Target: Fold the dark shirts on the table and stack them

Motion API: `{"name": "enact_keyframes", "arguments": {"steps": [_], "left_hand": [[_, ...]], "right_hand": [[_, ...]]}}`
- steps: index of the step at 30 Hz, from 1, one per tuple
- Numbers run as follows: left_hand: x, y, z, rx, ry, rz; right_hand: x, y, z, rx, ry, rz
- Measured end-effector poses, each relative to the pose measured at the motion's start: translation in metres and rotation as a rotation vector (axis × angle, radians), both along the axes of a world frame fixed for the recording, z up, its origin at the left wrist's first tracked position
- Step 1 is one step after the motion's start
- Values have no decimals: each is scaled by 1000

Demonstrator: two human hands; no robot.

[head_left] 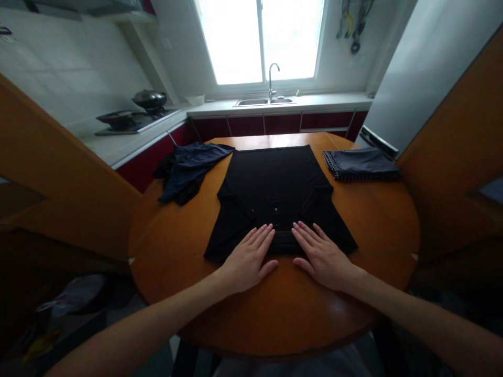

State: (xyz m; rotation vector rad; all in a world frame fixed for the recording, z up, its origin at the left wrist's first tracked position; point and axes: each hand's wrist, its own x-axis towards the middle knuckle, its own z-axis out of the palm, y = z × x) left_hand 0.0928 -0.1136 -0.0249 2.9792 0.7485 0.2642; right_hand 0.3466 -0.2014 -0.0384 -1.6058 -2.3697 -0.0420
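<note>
A black shirt [277,178] lies spread flat on the round wooden table [168,230], its sleeves angled outward toward me and its collar end nearest me. My left hand [249,259] rests with fingers stretched out on the near edge of the shirt, left of the collar. Mirroring it, my right hand [320,256] lies flat on the near edge to the right, its thumb pointing inward. Neither hand grips the cloth.
Dark blue and black clothes [192,167] hang in a heap at the table's far left. Folded dark garments [361,163] lie at the far right, near the fridge [424,68]. Beyond stand a counter with a sink [255,102] and a stove with a pan [120,119].
</note>
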Motion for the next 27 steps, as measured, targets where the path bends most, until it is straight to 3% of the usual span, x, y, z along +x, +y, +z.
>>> {"name": "enact_keyframes", "arguments": {"steps": [9,21,27], "left_hand": [[-30,-3,-3,5,62,108],[-70,-13,-2,31,110,95],[-85,-26,5,41,-62,168]], "right_hand": [[21,-5,-3,-8,-13,-17],[26,-14,-7,25,-18,-26],[47,-32,-7,152,59,-117]]}}
